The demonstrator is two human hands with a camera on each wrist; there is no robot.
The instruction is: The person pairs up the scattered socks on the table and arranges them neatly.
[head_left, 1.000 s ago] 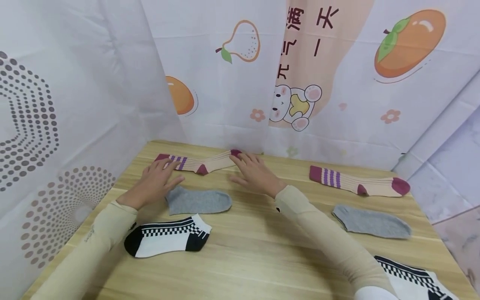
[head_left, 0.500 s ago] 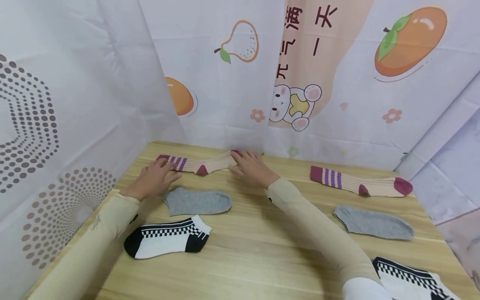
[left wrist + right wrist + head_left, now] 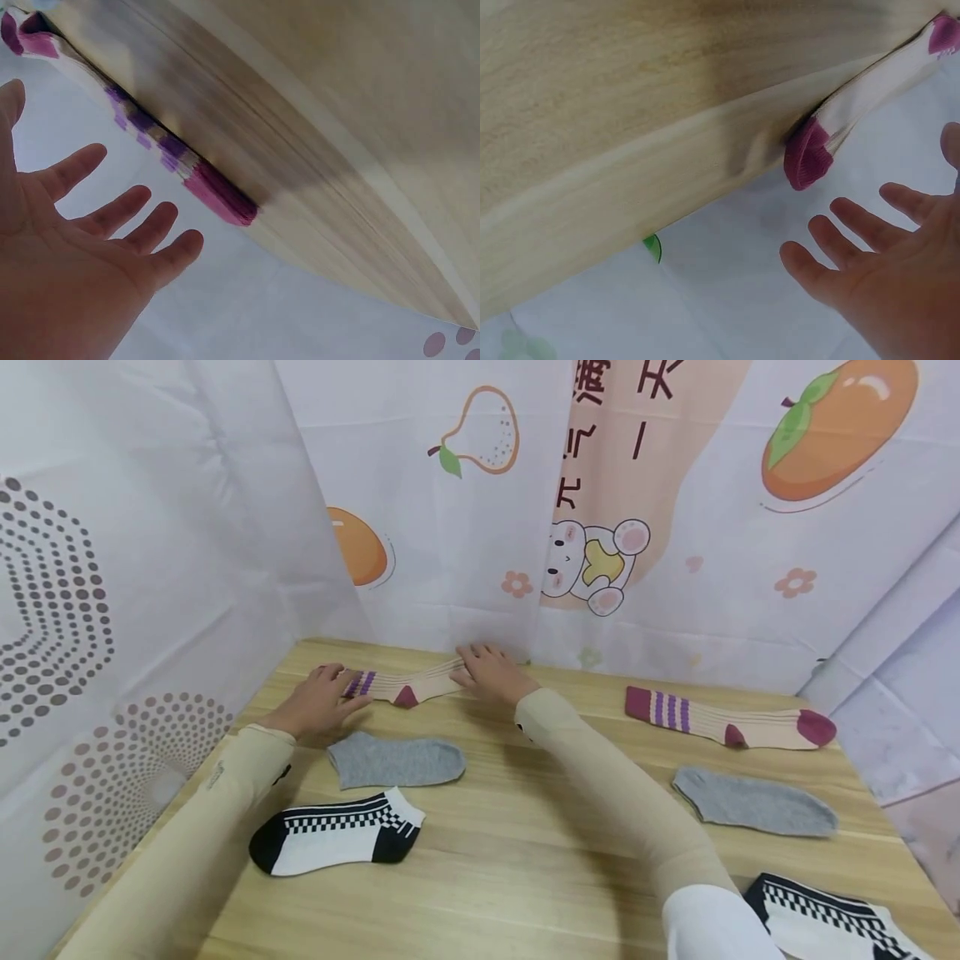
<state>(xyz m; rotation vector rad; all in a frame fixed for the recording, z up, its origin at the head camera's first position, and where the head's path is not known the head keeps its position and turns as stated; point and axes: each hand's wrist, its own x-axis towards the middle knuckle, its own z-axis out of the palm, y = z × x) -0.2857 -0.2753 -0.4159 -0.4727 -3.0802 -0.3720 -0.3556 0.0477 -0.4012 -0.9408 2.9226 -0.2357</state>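
A beige crew sock [image 3: 431,683] with maroon toe, heel and cuff and purple stripes lies along the table's back left edge. My left hand [image 3: 318,703] hovers at its cuff end, covering part of it in the head view. Over the toe end is my right hand [image 3: 493,675], which hides the toe there. The left wrist view has spread, slightly bent fingers [image 3: 124,206] short of the maroon cuff. In the right wrist view, the fingers [image 3: 859,225] are likewise apart from the maroon toe. Both hands hold nothing.
In front lie a grey ankle sock [image 3: 401,762] and a black-and-white checkered sock [image 3: 330,835]. Three similar socks line the right: a striped crew sock [image 3: 705,722], a grey one [image 3: 757,802] and a checkered one [image 3: 825,914]. A printed curtain [image 3: 420,610] hangs behind the wooden table [image 3: 480,893].
My right hand has shifted slightly left and farther back, onto the sock's toe end. The left hand has edged right and now covers more of the cuff. The socks lie as before.
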